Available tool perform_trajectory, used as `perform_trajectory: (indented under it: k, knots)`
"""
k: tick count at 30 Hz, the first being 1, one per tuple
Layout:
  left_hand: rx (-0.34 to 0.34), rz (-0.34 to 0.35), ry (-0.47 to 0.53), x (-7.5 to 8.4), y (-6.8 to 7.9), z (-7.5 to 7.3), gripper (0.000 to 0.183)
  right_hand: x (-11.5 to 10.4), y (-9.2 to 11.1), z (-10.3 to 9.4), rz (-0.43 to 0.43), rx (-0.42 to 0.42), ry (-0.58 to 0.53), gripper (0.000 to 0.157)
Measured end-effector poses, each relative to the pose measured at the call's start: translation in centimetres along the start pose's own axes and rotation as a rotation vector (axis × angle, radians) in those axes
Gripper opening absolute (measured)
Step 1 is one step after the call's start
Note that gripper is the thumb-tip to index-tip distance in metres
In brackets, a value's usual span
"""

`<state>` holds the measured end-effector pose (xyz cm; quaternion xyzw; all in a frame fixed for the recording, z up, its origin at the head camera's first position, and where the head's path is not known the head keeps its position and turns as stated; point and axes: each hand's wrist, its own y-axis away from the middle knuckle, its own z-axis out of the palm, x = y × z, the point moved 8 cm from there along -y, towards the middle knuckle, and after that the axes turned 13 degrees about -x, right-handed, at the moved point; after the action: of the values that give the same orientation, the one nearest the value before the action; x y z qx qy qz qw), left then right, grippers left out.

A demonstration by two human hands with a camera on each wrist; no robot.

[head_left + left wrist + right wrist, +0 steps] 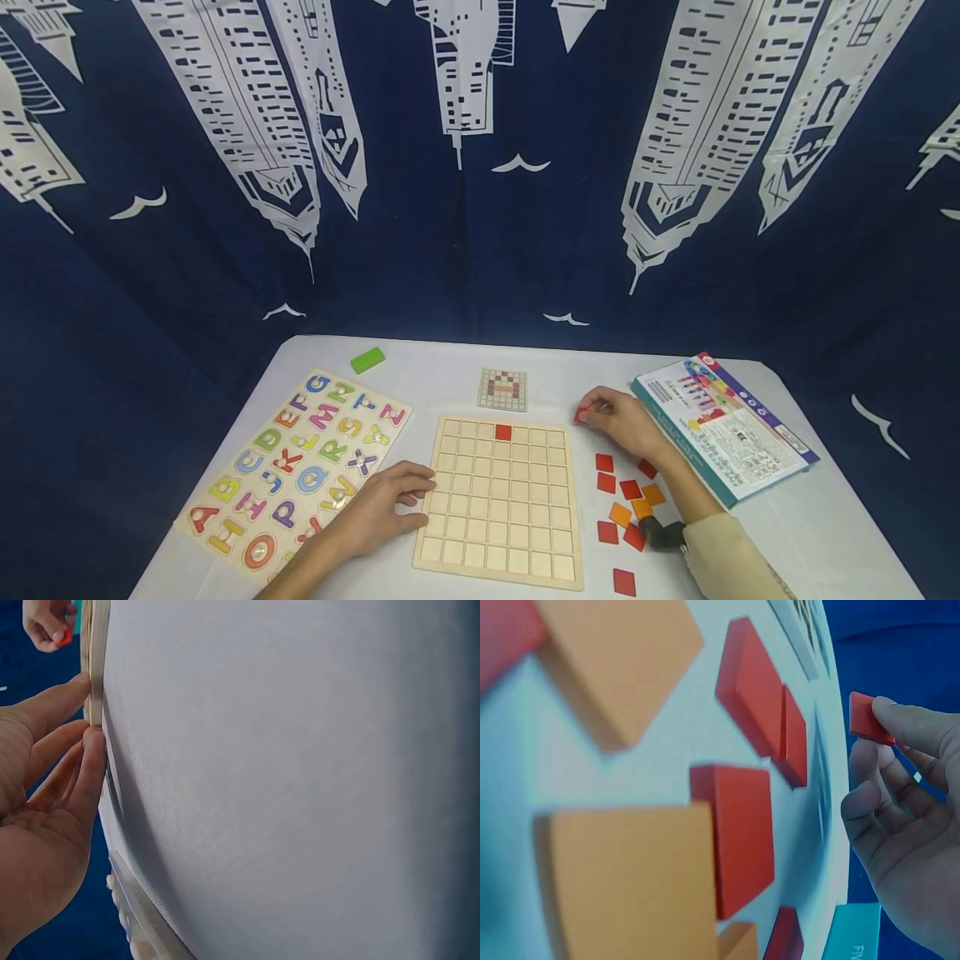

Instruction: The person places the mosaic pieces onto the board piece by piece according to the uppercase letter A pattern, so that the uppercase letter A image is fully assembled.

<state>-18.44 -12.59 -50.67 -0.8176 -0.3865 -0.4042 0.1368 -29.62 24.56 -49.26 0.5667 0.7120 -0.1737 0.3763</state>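
Head view first: the right hand [618, 421] has a red tile [580, 415] pinched in its fingertips, out past the far right corner of the wooden grid board [573, 508]. The left hand [390, 504] isn't gripping anything, just resting thumb and fingertips against the board's left edge. One placed red tile [503, 432] sits mid-row along the board's far edge. Loose red and orange tiles [620, 514] lie off its right edge. Alphabet board [396, 415] runs along the table's [435, 367] left edge, green block [367, 360] near the far left corner, pattern card [502, 390] by the middle of the far edge, flat box [738, 442] by the right edge.

Left wrist cam: thumb and fingers are right up on the board's side, and the pinched tile shows top left.

Right wrist cam: thumb's flat on that tile, fingers behind, loose tiles blurry up close.
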Motion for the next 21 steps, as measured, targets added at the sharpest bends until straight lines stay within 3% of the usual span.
perform_trajectory:
  k: [21]
  knots:
    - [0.010, -0.005, 0.012, 0.0, 0.0, 0.0, 0.042, -3.7, -0.5, 3.5, -0.084, -0.091, -0.113, 0.013]
